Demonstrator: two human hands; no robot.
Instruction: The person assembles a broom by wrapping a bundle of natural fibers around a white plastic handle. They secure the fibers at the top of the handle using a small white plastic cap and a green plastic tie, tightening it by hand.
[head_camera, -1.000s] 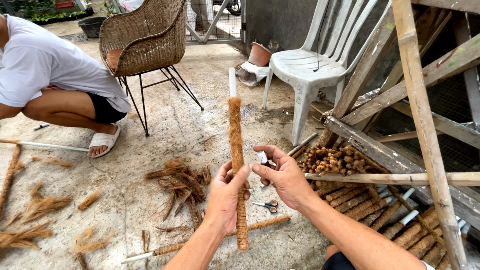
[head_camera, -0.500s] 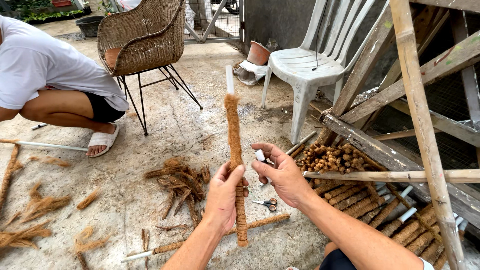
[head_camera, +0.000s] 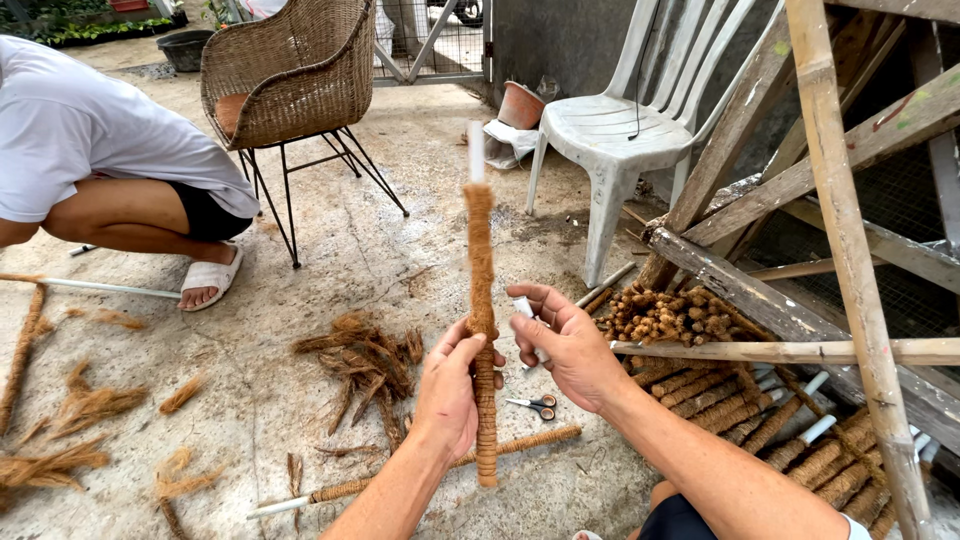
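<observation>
My left hand (head_camera: 452, 388) grips a long pole wrapped in brown coir fibre (head_camera: 481, 290), held nearly upright, its bare white tip at the top. My right hand (head_camera: 563, 340) sits just right of the pole, fingers curled around a small white object (head_camera: 524, 308), possibly a spool. Loose coir tufts (head_camera: 362, 360) lie on the concrete left of my hands. Small scissors (head_camera: 533, 405) rest on the ground below my right hand.
A stack of finished coir poles (head_camera: 720, 400) lies under a wooden frame (head_camera: 850, 230) at right. Another wrapped pole (head_camera: 420, 470) lies on the ground. A white plastic chair (head_camera: 625, 120), a wicker chair (head_camera: 295, 70) and a crouching person (head_camera: 90, 150) are ahead.
The pole has shifted slightly and stands a little more upright. Both hands stay in about the same place on it.
</observation>
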